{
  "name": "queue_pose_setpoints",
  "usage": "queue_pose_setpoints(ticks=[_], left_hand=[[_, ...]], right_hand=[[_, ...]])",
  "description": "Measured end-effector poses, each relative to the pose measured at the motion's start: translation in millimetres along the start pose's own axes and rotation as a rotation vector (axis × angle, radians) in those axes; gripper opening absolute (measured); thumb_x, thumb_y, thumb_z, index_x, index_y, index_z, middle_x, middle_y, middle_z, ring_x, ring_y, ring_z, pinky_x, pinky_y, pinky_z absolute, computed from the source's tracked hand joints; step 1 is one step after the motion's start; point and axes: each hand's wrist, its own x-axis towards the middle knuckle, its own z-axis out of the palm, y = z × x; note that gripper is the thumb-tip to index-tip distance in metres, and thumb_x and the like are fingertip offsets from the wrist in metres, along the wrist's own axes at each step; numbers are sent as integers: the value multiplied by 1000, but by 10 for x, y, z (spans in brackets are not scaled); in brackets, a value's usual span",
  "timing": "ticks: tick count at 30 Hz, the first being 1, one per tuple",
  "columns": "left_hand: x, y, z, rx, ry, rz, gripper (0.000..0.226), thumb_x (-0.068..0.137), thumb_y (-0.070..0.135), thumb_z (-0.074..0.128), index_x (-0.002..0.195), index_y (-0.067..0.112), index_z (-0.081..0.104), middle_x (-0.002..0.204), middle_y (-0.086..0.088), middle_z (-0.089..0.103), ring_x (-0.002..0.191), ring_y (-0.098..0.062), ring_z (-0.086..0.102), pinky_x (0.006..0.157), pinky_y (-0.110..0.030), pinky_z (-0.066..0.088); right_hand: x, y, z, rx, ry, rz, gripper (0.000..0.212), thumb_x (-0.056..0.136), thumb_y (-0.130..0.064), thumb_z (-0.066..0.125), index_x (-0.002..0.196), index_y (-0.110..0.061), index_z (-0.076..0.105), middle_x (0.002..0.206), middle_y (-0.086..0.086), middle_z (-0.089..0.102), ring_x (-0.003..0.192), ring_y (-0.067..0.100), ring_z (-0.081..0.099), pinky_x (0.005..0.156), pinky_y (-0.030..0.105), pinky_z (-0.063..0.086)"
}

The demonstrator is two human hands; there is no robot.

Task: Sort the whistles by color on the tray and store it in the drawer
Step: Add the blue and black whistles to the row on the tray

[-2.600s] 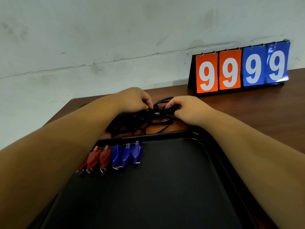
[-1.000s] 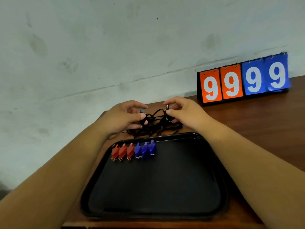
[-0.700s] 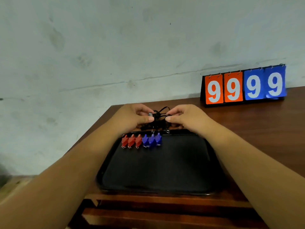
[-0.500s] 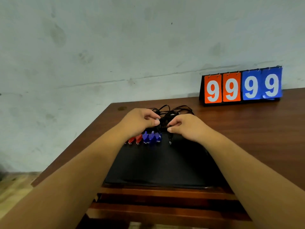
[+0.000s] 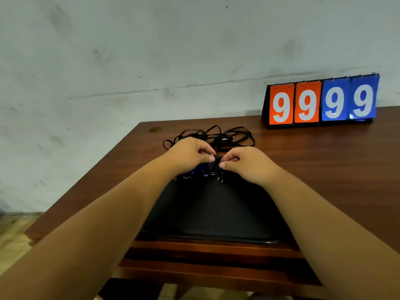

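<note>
Nearest, a smooth black tray (image 5: 216, 213) lies flat on the brown wooden table (image 5: 324, 161). Over its far edge both hands curl tight. The left hand (image 5: 190, 154) pinches a small silvery clip (image 5: 212, 154) between thumb and forefinger. The right hand (image 5: 249, 164) pinches a dark whistle (image 5: 220, 172), whose metal ring (image 5: 220, 180) dangles. Glossy blue whistles (image 5: 198, 171) sit in a row on the tray under the left hand. Beyond, thin black cords (image 5: 216, 135) lie tangled. Farther right stands a scoreboard (image 5: 320, 102) reading 9999.
</note>
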Motion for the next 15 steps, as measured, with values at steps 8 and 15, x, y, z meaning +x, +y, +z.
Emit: queue_pose_setpoints(ticks=[8,15], left_hand=[[57,-43,23,64,-66,26,22,100,46,74,119,38,80,115,16,74,104,1,64,83,-18,42],[10,-47,23,15,41,-9,16,101,31,76,116,34,79,108,16,76,103,-2,68,91,-24,49]], right_hand=[[0,2,17,-39,5,-4,23,104,-46,67,121,-32,75,109,-13,72,92,3,65,73,22,45],[-16,-28,2,-28,-21,-23,29,105,-34,67,135,-34,69,107,-10,71,85,6,66,71,22,45]])
